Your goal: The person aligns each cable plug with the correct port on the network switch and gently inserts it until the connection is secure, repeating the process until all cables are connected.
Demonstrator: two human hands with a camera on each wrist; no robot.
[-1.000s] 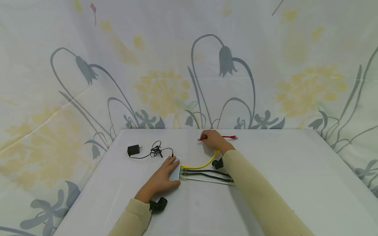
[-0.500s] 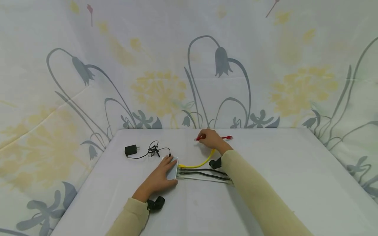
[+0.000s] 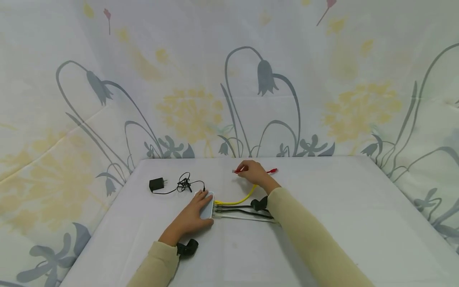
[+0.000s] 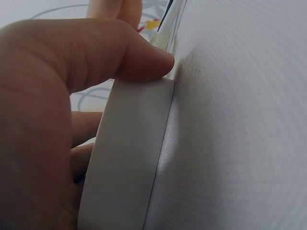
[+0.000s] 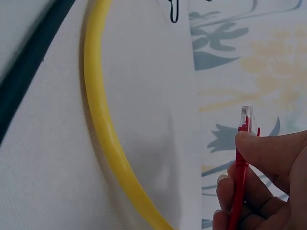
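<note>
My left hand (image 3: 190, 219) holds a flat white box with a row of cable ports, a network switch (image 3: 207, 212). In the left wrist view the thumb presses the corner of the switch's white side (image 4: 129, 153), with fingers on the other side. Above the table's back part, my right hand (image 3: 254, 172) pinches a red network cable (image 5: 240, 184) just behind its clear plug (image 5: 246, 115), which points left in the head view. A yellow cable (image 3: 242, 200), black cables (image 3: 238, 211) and a white cable (image 3: 244, 218) run from the switch's right side.
A black power adapter (image 3: 156, 184) lies at the back left, and its bundled cord (image 3: 184, 184) leads to the switch. The cables' right ends pass beneath the right forearm (image 3: 305, 227). Flower-patterned cloth (image 3: 287, 99) hangs behind the white table (image 3: 340, 199).
The head view has shifted, so the scene sits a little farther left. My right hand, with the red cable, has moved slightly left toward the switch. The left hand stays on the switch.
</note>
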